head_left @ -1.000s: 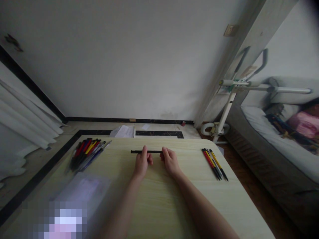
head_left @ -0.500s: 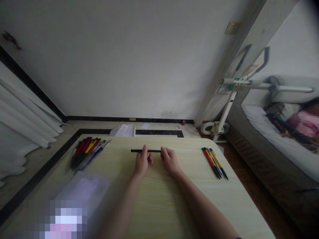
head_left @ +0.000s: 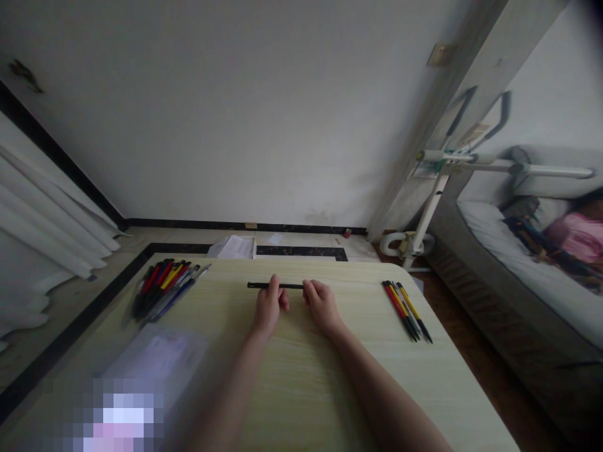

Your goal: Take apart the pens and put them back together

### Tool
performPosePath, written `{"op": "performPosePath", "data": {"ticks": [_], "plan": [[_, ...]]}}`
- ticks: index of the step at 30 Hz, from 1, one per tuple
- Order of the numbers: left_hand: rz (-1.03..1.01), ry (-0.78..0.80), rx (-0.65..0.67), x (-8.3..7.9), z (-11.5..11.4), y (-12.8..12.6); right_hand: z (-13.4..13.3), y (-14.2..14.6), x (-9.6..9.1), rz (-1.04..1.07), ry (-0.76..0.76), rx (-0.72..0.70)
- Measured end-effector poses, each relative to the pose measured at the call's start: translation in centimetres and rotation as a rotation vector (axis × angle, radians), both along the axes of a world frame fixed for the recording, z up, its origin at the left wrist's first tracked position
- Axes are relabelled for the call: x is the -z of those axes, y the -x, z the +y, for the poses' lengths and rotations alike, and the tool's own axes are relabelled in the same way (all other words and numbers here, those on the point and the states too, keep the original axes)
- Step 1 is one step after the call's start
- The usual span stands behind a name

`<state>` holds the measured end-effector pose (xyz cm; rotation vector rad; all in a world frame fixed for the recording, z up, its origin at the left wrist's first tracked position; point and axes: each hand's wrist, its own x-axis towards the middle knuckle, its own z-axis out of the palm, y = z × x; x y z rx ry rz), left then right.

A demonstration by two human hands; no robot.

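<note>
From where I stand, a low white box sits on the floor just past the far edge of the table, with loose white papers in it; the tabletop cuts off its near side. On the table's left lies a clear plastic bag, something pale and purplish showing through, too blurred to name, and its near end is lost under coarse squares. The black pen is held crosswise over the middle of the table, near the far edge. The left hand pinches it, thumb on top, 1 end poking out beyond; the right hand is closed round the other end, hiding the tip. I can't tell whether the pen touches the wood. Behind the bag, a pile of pens overlaps too much to count; on the right, about 4 pens lie slanted side by side, red and yellow among them.
</note>
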<state>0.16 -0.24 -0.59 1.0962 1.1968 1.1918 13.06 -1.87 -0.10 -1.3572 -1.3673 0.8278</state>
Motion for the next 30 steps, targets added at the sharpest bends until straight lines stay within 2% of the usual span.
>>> {"op": "performPosePath", "data": {"ticks": [17,25,30], "plan": [[-0.006,-0.014,0.027,0.18,0.11,0.12,-0.07,0.01,-0.05,0.005,-0.027,-0.01],[-0.018,-0.012,-0.03,-0.18,-0.02,-0.18,-0.05,-0.06,-0.02,0.005,-0.028,-0.003],[-0.029,-0.005,-0.018,-0.03,-0.01,-0.14,-0.07,-0.02,0.02,0.028,-0.014,0.007]]}}
